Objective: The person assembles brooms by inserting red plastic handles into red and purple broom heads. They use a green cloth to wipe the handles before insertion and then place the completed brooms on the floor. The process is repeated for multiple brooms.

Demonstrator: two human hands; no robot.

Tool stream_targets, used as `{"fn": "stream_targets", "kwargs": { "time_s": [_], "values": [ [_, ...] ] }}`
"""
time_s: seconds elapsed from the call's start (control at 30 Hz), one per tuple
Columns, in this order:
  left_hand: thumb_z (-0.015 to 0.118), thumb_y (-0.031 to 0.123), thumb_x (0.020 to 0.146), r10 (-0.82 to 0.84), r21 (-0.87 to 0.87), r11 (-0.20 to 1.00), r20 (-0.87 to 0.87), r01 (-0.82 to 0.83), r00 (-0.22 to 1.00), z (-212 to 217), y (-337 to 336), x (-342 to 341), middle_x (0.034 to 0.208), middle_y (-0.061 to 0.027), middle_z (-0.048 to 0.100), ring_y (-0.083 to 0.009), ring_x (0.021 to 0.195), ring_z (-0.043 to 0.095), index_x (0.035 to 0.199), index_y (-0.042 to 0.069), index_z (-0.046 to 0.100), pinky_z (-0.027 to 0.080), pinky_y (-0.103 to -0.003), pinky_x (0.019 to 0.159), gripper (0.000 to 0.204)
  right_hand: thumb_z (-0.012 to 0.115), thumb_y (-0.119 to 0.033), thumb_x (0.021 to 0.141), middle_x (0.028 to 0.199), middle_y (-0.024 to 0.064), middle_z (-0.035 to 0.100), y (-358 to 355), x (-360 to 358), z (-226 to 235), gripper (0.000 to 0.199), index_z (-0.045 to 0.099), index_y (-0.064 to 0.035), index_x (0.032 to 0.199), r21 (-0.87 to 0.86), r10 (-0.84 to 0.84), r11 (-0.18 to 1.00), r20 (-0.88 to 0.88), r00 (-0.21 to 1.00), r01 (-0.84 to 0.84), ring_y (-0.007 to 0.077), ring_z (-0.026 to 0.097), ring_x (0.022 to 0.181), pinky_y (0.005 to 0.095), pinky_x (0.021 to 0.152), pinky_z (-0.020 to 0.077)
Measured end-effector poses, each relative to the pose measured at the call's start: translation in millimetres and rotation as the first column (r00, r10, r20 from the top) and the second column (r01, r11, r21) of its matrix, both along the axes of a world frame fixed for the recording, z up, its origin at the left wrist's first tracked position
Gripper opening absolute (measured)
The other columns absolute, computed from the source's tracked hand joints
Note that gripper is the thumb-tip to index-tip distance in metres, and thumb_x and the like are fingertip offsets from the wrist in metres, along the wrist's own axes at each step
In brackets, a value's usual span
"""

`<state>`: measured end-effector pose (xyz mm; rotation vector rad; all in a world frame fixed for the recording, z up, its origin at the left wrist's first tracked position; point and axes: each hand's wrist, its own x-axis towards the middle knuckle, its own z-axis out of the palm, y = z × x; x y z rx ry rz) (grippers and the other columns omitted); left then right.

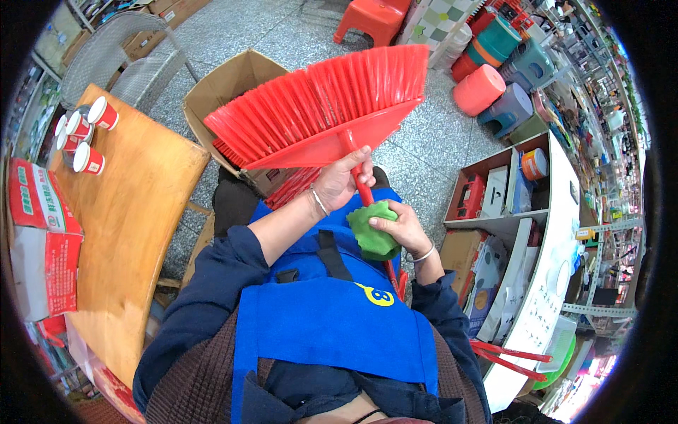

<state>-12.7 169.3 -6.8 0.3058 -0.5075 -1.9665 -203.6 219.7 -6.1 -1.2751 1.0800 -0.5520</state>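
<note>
A red broom slants across my lap, its wide fan of bristles up and its handle running down toward my apron. My left hand is closed round the handle just below the broom head. Lower down, my right hand grips a green cloth bunched against the handle, thumb on top. The cloth hides that stretch of the handle; a thin red length shows beneath it. Behind the broom head stands an opened cardboard box. More red bristles or sticks show by the box, partly covered by my left forearm.
At left is a wooden table with several paper cups and a red-and-white carton. A white-topped desk with filled shelves stands at right. Stools and buckets sit at far right, a red stool at the back.
</note>
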Motion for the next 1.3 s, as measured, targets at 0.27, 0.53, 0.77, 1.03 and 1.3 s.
{"fn": "stream_targets", "kwargs": {
  "time_s": [0.27, 0.53, 0.77, 1.03, 1.3],
  "values": [
    [0.055, 0.014, 0.087, 0.011, 0.04, 0.999, 0.161, -0.018, 0.987, -16, 4, -8, 0.063, 0.0015, 0.042, -0.0087, 0.06, 0.041, 0.072, 0.009, 0.048, 0.038, -0.026, 0.063, 0.017, 0.064, -0.008, 0.083, 0.102, 0.0094, 0.063, -19, -20, 56, 0.028, 0.058, 0.0007, 0.109, -0.204, -0.534, 0.769, 0.316, 0.784, 0.606, 0.0141, 0.062, 0.085, 0.0262, 0.074, 0.0515],
    [0.059, 0.008, 0.082, 0.086, 0.052, 0.994, 0.221, -0.099, 0.972, -5, 38, -23, 0.075, -0.0003, 0.051, -0.0122, 0.069, 0.048, 0.09, 0.007, 0.055, 0.042, -0.028, 0.065, 0.009, 0.063, 0.006, 0.058, 0.097, 0.0115, 0.061, -48, 43, 52, 0.034, 0.063, -0.0063, 0.09, -0.957, -0.313, 0.28, -0.169, 0.935, -0.08, 0.029, 0.056, 0.091, 0.0358, 0.079, 0.0446],
    [0.056, 0.01, 0.082, -0.106, -0.042, 0.993, 0.156, 0.114, 0.982, 5, 37, -13, 0.061, 0.0013, 0.041, -0.0098, 0.059, 0.039, 0.075, 0.007, 0.049, 0.037, -0.026, 0.061, 0.011, 0.065, -0.007, 0.073, 0.08, 0.0083, 0.066, -103, -35, 17, 0.021, 0.066, -0.004, 0.095, -0.578, -0.738, 0.628, -0.229, 0.635, 0.521, 0.0136, 0.06, 0.069, 0.0284, 0.064, 0.0481],
    [0.061, 0.012, 0.083, -0.02, -0.058, 0.997, 0.345, 0.043, 0.938, -32, 20, -30, 0.094, -0.0027, 0.055, -0.0132, 0.089, 0.054, 0.098, 0.006, 0.052, 0.043, -0.027, 0.079, 0.018, 0.066, 0.0, 0.073, 0.09, 0.0072, 0.065, -46, 11, 60, 0.021, 0.064, -0.004, 0.094, -0.918, -0.551, 0.356, -0.055, 0.832, 0.175, 0.0162, 0.062, 0.082, 0.0288, 0.072, 0.0494],
    [0.055, 0.022, 0.089, -0.094, 0.036, 0.995, -0.027, 0.095, 0.995, -39, -9, 9, 0.078, -0.0028, 0.053, -0.0118, 0.07, 0.052, 0.087, 0.007, 0.055, 0.044, -0.028, 0.07, 0.015, 0.064, -0.014, 0.073, 0.081, 0.0065, 0.067, -20, -12, 73, 0.024, 0.066, -0.0031, 0.094, -0.607, -0.406, 0.682, 0.152, 0.901, 0.409, 0.0116, 0.062, 0.072, 0.0267, 0.065, 0.0503]
  ]
}}
